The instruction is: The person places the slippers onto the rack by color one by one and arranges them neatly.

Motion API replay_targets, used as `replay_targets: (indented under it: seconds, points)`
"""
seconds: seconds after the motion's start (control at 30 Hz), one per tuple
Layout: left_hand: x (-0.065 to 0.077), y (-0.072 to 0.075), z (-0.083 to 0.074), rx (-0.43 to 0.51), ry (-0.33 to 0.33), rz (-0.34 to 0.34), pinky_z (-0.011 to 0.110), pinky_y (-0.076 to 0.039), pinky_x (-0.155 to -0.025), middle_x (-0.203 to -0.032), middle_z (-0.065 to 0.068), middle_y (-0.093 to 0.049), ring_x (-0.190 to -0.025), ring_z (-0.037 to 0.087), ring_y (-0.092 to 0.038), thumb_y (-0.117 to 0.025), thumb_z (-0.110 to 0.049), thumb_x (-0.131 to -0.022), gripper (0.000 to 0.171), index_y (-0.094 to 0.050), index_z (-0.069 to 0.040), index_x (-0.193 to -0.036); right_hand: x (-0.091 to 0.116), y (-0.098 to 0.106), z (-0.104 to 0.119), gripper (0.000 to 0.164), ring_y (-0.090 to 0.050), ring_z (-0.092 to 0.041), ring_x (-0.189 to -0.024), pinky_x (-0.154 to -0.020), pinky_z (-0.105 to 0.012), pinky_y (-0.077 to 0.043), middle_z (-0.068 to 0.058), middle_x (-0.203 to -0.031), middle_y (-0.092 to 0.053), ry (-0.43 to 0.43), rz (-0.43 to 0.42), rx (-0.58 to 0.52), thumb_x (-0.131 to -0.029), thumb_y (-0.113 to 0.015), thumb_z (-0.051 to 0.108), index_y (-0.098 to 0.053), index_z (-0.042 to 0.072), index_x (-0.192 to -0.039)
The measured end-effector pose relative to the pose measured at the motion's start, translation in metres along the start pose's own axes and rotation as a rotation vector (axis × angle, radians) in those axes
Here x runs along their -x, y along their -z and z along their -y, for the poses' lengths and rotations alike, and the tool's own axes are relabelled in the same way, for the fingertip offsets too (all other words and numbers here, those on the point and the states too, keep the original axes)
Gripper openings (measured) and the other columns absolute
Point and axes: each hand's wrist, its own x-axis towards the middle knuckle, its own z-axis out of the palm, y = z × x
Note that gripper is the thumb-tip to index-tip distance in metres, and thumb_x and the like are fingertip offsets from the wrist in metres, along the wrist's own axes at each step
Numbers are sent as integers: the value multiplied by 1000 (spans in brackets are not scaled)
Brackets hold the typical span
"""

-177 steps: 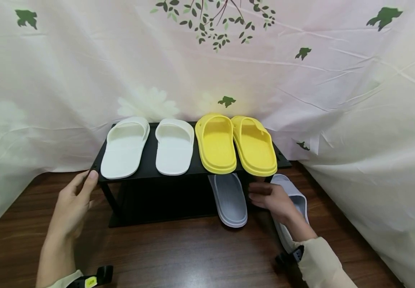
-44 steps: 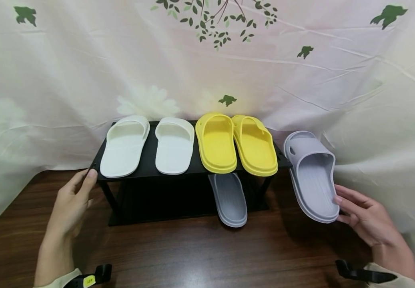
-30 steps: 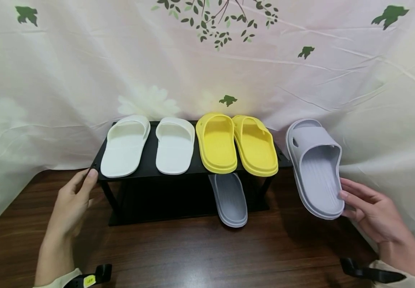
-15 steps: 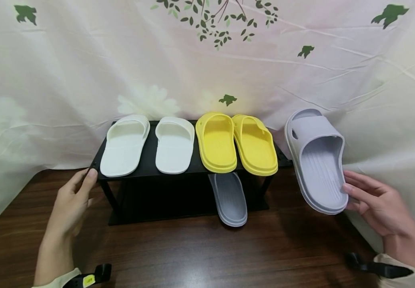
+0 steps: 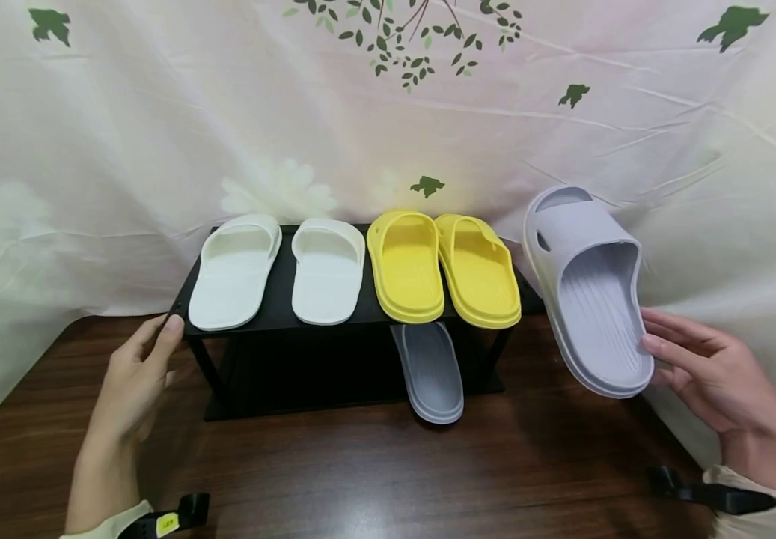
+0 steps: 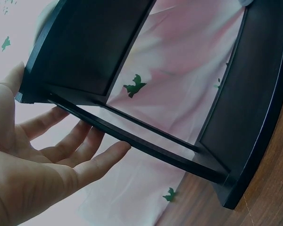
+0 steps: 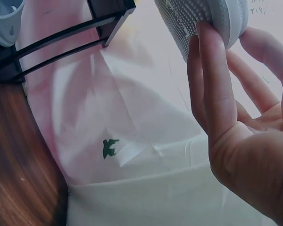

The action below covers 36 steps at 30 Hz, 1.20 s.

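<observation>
At the right of the head view my right hand [image 5: 718, 370] pinches a light grey slipper [image 5: 599, 299] by the side of its heel end. The slipper is off the floor, toe pointing away and tilted up; its textured sole [image 7: 181, 23] shows in the right wrist view. My left hand [image 5: 133, 374] grips the front left corner of a black shoe rack [image 5: 273, 318], thumb on the top board and fingers at the side bars. A second grey slipper [image 5: 431, 374] lies on the lower shelf, heel sticking out in front, toe hidden under the top board.
On the rack's top stand two white slippers [image 5: 233, 281] [image 5: 327, 281] and two yellow slippers [image 5: 406, 273] [image 5: 480, 277]. The yellow pair touch each other. Behind and to the right hangs a leaf-printed cloth [image 5: 718, 172]. Dark wooden floor [image 5: 334, 471] lies in front.
Earlier, my right hand was by the rack's right leg and the grey slipper lay on the floor. It has since been picked up and raised to the right. My left hand stays put.
</observation>
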Motion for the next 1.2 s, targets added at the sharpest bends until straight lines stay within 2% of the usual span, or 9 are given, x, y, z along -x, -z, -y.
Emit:
replay_targets:
  seconds: [0.1, 0.27, 0.4, 0.5, 0.63, 0.77, 0.93, 1.07, 1.2]
  points:
    - [0, 0, 0, -5, -8, 0, 44, -48, -93, -146, 14, -26, -133, 24, -29, -40, -50, -95, 57, -35, -21, -144, -4, -4, 2, 49, -66, -23, -101, -71, -34, -58, -15, -122, -62, -13, 6, 26, -91, -24, -24, -47, -7, -132]
    - [0, 0, -1, -6, -6, -1, 63, -35, -99, -147, 13, -26, -134, 24, -29, -41, -50, -95, 57, -36, -21, -143, -9, -11, 2, 50, -66, -23, -100, -71, -34, -58, -17, -122, -62, -14, 31, 21, -91, -24, -25, -46, -8, -132]
    - [-1, 0, -2, -27, -12, -1, 37, -53, -89, -147, 12, -26, -133, 23, -31, -43, -48, -95, 56, -37, -18, -142, -12, -16, 2, 50, -65, -25, -102, -73, -35, -58, -19, -123, -61, -1, 72, 1, -90, -23, -26, -43, -10, -133]
    - [-1, 0, -2, 26, -20, 12, 20, -53, -78, -148, 13, -24, -134, 24, -30, -45, -47, -95, 57, -37, -17, -142, -15, -19, 3, 51, -65, -25, -103, -74, -35, -58, -20, -123, -61, 0, 102, -9, -89, -22, -26, -41, -11, -134]
    - [0, -1, -3, 49, -22, 19, 15, -52, -76, -149, 15, -22, -135, 25, -30, -45, -47, -94, 57, -38, -16, -142, -19, -25, 4, 51, -65, -25, -101, -74, -35, -58, -19, -123, -61, -11, 132, -2, -89, -24, -26, -42, -10, -134]
    - [1, -1, -4, 6, -4, 11, 35, -51, -93, -150, 14, -21, -135, 25, -29, -43, -50, -94, 59, -36, -18, -143, -24, -31, 3, 51, -65, -25, -102, -75, -35, -57, -17, -125, -59, -20, 168, 4, -89, -25, -26, -43, -10, -134]
    - [1, -1, -3, 2, 8, 4, 66, -31, -99, -150, 13, -22, -136, 26, -26, -41, -50, -95, 59, -33, -19, -145, -31, -39, 1, 51, -65, -24, -102, -75, -34, -57, -17, -126, -59, -27, 199, 19, -88, -26, -27, -44, -9, -133]
    - [1, -1, -1, -11, -7, -2, 55, -42, -98, -146, 12, -27, -134, 23, -30, -41, -49, -95, 56, -36, -20, -144, -36, -47, 0, 51, -66, -23, -101, -74, -33, -57, -15, -124, -61, -37, 197, 54, -88, -29, -27, -46, -8, -132]
    - [0, -1, 1, 17, -22, 0, 26, -53, -82, -145, 13, -29, -133, 21, -31, -44, -48, -95, 55, -39, -18, -141, -41, -55, -1, 50, -66, -22, -99, -72, -33, -58, -15, -122, -62, -45, 210, 80, -88, -30, -27, -47, -9, -131]
